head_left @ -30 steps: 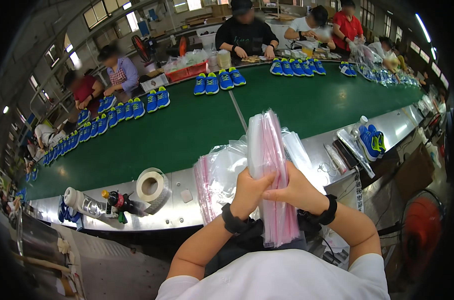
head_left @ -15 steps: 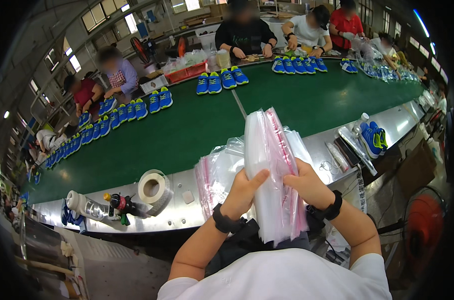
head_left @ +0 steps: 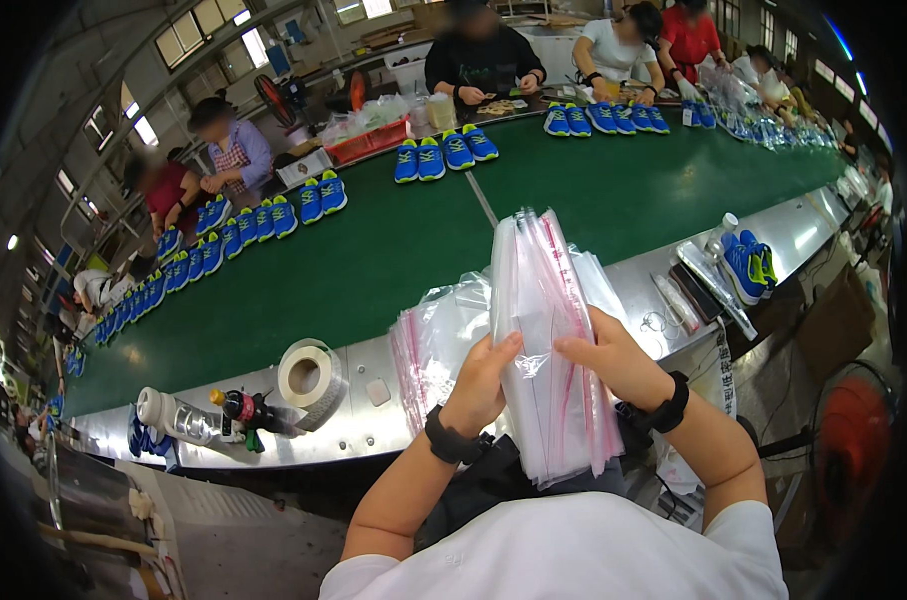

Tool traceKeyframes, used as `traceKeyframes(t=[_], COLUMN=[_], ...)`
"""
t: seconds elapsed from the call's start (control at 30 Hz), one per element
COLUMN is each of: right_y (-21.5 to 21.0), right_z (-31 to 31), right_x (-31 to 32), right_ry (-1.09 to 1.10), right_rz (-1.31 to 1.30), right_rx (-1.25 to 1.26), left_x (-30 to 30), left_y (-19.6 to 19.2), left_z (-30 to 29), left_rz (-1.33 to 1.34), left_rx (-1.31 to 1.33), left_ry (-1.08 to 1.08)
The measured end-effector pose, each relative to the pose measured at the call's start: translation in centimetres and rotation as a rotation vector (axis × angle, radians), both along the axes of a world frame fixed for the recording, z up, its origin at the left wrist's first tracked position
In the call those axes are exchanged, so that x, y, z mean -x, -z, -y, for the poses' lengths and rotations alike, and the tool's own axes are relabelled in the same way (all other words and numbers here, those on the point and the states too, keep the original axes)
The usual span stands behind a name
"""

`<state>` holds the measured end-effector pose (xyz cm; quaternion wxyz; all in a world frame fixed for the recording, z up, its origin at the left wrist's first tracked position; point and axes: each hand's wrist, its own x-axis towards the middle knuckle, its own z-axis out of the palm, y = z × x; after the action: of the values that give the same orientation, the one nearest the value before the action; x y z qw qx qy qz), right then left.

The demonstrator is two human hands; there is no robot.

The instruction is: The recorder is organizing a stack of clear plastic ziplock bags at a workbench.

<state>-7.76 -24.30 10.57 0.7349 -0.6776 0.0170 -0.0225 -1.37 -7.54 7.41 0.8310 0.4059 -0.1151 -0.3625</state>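
A thick stack of clear plastic bags (head_left: 546, 400) with pink-red edges stands between my two hands, tilted up in front of my chest. My left hand (head_left: 484, 385) grips its left side, thumb across the front. On the other side my right hand (head_left: 616, 358) is closed round the stack, its thumb also on the front. The fingers behind the bags are hidden. More clear bags (head_left: 444, 330) with pink edges lie on the metal table edge, just beyond and left of my left hand.
A green conveyor belt (head_left: 374, 265) carries blue shoes (head_left: 444, 155) in pairs. On the metal ledge are a tape roll (head_left: 309, 375), a dark bottle (head_left: 249, 408), a clear bottle (head_left: 189, 415) and a blue pair of shoes (head_left: 747, 268). Several people work along the far side; a red fan (head_left: 854, 440) stands right.
The bag stack has shifted slightly and its front sheets look more spread. My hands stay closed on it. Across the belt, the workers' hands and a few shoes have moved.
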Motion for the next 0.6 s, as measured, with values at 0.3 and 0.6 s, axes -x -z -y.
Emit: traceKeyframes(t=[0.3, 0.6], right_y=[0.1, 1.5], right_z=[-0.6, 0.5], right_x=[-0.1, -0.5], right_ry=[0.037, 0.001], right_rz=[0.002, -0.046], right_rx=[0.308, 0.023], left_x=[0.2, 0.0], left_y=[1.2, 1.1], left_z=[1.0, 0.4], left_rz=[0.245, 0.106], left_rx=[-0.094, -0.043], left_ry=[-0.093, -0.138])
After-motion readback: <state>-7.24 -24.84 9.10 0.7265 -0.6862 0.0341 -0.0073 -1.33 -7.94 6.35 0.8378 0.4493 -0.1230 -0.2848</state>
